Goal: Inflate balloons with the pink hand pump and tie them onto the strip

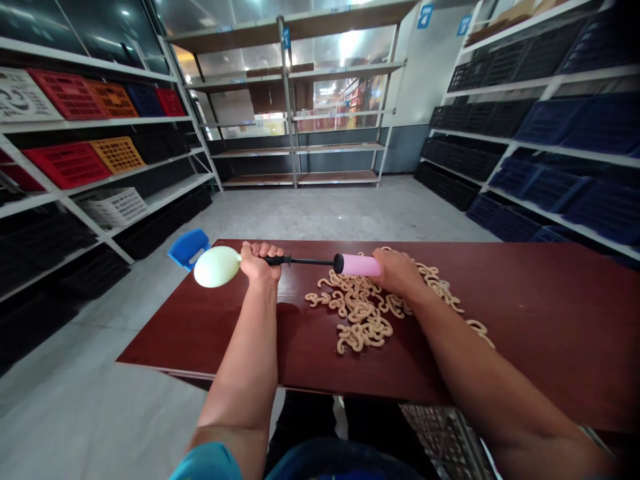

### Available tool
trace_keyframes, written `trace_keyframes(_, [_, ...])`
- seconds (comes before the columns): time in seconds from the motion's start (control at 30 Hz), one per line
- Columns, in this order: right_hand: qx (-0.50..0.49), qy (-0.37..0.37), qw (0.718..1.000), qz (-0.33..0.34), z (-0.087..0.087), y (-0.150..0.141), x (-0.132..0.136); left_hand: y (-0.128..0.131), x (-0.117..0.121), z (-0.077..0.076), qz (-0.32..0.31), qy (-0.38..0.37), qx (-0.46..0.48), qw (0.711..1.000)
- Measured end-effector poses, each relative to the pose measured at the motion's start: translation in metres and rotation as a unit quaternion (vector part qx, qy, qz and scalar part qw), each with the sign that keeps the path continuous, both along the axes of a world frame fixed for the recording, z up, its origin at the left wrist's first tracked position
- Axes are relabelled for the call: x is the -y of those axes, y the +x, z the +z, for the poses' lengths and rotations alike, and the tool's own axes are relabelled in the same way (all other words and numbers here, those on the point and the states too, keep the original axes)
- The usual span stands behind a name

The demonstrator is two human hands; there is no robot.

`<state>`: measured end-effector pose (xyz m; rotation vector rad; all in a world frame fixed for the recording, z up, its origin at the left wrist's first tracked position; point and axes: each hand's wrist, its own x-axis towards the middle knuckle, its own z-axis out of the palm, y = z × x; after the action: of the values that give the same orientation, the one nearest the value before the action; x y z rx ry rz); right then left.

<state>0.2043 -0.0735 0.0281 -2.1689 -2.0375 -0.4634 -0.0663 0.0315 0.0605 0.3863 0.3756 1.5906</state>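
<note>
Above the table (210,333), my left grip (261,259) is clasping the pump (339,264) by its black end, balloon (217,267) bulging just left of that grip; my right grip (397,270) is grasping the pink barrel (361,265). Pump's spanning both; beige curls (364,317) are lying below.

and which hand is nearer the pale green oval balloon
Left. The left hand is at the neck of the balloon; the right hand is farther off, at the far end of the pink-and-black cylindrical pump.
</note>
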Motion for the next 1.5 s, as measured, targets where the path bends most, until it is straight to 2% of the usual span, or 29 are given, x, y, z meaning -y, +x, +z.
trace_keyframes(0.13, [0.006,-0.004,1.0,0.015,-0.004,-0.013,0.003,0.006,-0.001,-0.004,-0.001,-0.01,-0.006,1.0])
trace_keyframes(0.3, [0.005,0.024,0.998,0.049,-0.005,-0.039,0.006,0.028,0.008,-0.01,-0.04,-0.01,-0.021,0.999])
trace_keyframes(0.47, [-0.014,0.04,0.997,0.057,-0.003,-0.053,0.006,0.044,0.02,-0.008,-0.059,0.008,-0.041,0.997])
trace_keyframes(0.63, [-0.007,0.03,0.998,0.051,0.002,-0.037,0.002,0.025,0.011,-0.003,-0.045,0.01,-0.004,0.999])
trace_keyframes(0.87, [0.0,0.006,1.0,0.008,0.002,-0.001,0.003,-0.005,-0.007,-0.009,0.013,-0.013,0.018,1.0])
trace_keyframes(0.97, [0.011,0.008,1.0,0.011,-0.001,-0.006,0.003,-0.002,-0.006,-0.008,0.016,-0.012,0.018,1.0])
trace_keyframes(1.1, [0.01,0.023,0.999,0.037,-0.003,-0.026,0.005,0.014,0.003,-0.007,-0.022,-0.01,0.016,1.0])
trace_keyframes(1.3, [-0.015,0.049,0.996,0.069,-0.003,-0.054,0.01,0.041,0.019,-0.013,-0.085,0.054,-0.003,0.995])
trace_keyframes(1.4, [-0.017,0.056,0.996,0.073,-0.002,-0.053,0.007,0.037,0.017,-0.011,-0.081,0.049,-0.003,0.996])
trace_keyframes(1.5, [-0.004,0.045,0.997,0.062,-0.002,-0.039,0.003,0.021,0.009,-0.006,-0.052,0.027,0.006,0.998])
